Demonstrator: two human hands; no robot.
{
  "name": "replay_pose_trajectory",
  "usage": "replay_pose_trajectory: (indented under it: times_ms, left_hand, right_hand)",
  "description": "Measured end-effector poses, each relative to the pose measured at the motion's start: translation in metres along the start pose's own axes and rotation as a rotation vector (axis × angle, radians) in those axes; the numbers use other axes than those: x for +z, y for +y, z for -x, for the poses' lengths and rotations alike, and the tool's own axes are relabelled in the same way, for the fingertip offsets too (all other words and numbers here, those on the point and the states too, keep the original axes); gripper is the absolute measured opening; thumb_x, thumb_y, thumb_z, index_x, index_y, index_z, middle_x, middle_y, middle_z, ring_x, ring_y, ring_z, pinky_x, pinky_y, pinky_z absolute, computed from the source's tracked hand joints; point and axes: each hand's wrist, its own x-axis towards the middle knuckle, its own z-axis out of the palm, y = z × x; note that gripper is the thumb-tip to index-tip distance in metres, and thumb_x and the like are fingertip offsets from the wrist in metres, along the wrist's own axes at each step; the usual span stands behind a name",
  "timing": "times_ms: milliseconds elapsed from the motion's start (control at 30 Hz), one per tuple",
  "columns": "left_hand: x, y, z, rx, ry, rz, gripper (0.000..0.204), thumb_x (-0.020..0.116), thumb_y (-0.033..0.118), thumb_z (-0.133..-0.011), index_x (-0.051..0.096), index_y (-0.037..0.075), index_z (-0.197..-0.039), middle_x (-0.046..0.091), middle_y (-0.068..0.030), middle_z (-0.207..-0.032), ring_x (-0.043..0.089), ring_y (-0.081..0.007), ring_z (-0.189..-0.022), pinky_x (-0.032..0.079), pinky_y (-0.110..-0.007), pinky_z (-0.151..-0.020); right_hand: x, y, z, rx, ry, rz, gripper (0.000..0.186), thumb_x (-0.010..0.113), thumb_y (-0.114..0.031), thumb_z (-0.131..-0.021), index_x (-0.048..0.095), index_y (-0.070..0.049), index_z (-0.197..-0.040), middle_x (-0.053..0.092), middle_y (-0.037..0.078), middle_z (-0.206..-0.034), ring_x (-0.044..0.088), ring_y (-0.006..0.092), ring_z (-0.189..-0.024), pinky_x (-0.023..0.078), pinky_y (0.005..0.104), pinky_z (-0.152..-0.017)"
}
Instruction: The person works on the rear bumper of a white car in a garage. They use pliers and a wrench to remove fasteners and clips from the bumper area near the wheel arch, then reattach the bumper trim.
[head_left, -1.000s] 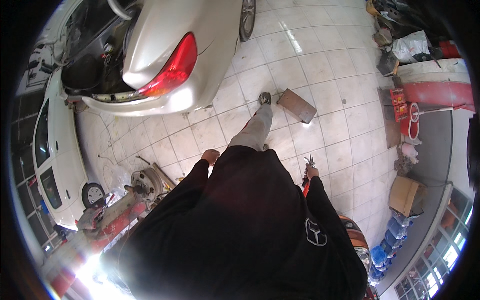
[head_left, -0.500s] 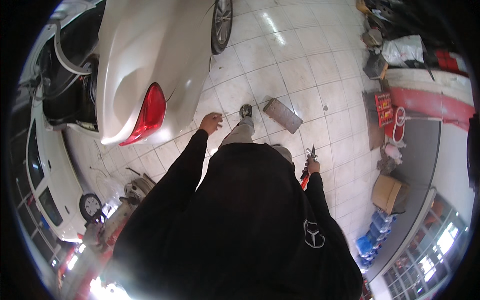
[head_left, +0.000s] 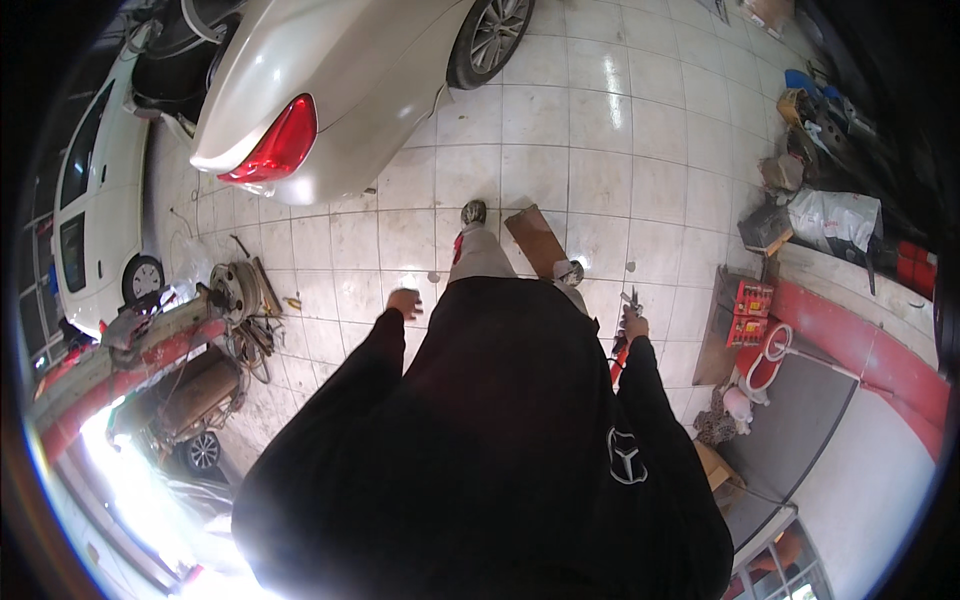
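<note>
My right hand (head_left: 635, 323), at my side, is closed around red-handled pliers (head_left: 618, 362). Their metal jaws stick out past the fingers and the red grips trail back toward my sleeve. Empty and slightly curled with its fingers apart, my left hand (head_left: 405, 303) hangs over the tiled floor, left of my legs. Ahead and to the left stands a light-coloured car (head_left: 370, 90) with a red tail light (head_left: 280, 140). A flat brown board (head_left: 536, 240) lies on the tiles between my feet, partly covered by my right shoe (head_left: 569, 270).
At left lie a wheel rim (head_left: 235, 290) and loose metal parts, with a second white car (head_left: 100, 190) beyond. Along the right are a red-and-white ledge (head_left: 830, 325), red boxes (head_left: 752, 297), a white bag (head_left: 840, 218) and a cardboard box (head_left: 718, 470).
I have stepped and turned, so the car sits farther up and left in view. The board is now beside my right foot. The pliers stay in my right hand.
</note>
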Motion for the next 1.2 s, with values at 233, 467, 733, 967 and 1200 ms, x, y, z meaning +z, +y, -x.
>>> replay_pose_trajectory:
  times_ms: [233, 467, 733, 967, 1200]
  left_hand:
    - [0.126, -0.057, 0.055, 0.654, 0.17, -1.176, 0.021, 0.055, 0.024, -0.089, 0.069, 0.008, -0.093, 0.071, -0.0111, -0.089, 0.071, -0.0288, -0.082, 0.057, -0.042, -0.075]
    - [0.145, -0.029, 0.024, 0.527, 0.085, -0.45, 0.019, 0.055, 0.022, -0.092, 0.063, 0.008, -0.102, 0.07, -0.0067, -0.095, 0.071, -0.0216, -0.078, 0.057, -0.036, -0.06]
    - [0.119, 0.123, 0.008, 0.358, -0.001, -0.072, 0.016, 0.053, 0.015, -0.095, 0.061, 0.004, -0.103, 0.067, -0.006, -0.09, 0.07, -0.017, -0.07, 0.054, -0.029, -0.051]
    - [0.053, 0.267, -0.022, 0.304, -0.019, -0.07, 0.024, 0.056, 0.017, -0.094, 0.064, 0.004, -0.113, 0.071, -0.0084, -0.096, 0.069, -0.0195, -0.067, 0.053, -0.03, -0.052]
    - [-0.027, 0.371, -0.036, 0.381, -0.002, -0.245, 0.024, 0.054, 0.015, -0.095, 0.059, 0.0, -0.113, 0.07, -0.0105, -0.098, 0.072, -0.0207, -0.073, 0.054, -0.03, -0.051]
  right_hand:
    - [-0.098, -0.014, -0.052, 0.087, -0.028, 0.133, 0.033, 0.064, -0.037, -0.092, 0.048, -0.015, -0.073, 0.042, -0.003, -0.057, 0.04, 0.0137, -0.041, 0.042, 0.0373, -0.042]
    - [-0.082, -0.058, -0.075, -0.023, -0.075, 0.24, 0.033, 0.065, -0.04, -0.092, 0.052, -0.012, -0.079, 0.047, -0.001, -0.061, 0.041, 0.0148, -0.044, 0.044, 0.038, -0.045]
    - [-0.026, -0.108, -0.068, -0.056, -0.076, 0.213, 0.038, 0.068, -0.042, -0.09, 0.058, -0.006, -0.085, 0.051, 0.002, -0.063, 0.048, 0.0176, -0.045, 0.044, 0.0376, -0.042]
    - [0.03, -0.166, -0.042, 0.055, 0.035, 0.02, 0.036, 0.07, -0.039, -0.089, 0.056, -0.008, -0.075, 0.05, 0.002, -0.059, 0.046, 0.0168, -0.042, 0.041, 0.0339, -0.039]
    - [0.106, -0.247, -0.023, -0.006, 0.01, -0.061, 0.037, 0.068, -0.043, -0.09, 0.057, -0.009, -0.084, 0.049, 0.001, -0.064, 0.044, 0.0138, -0.045, 0.04, 0.0326, -0.041]
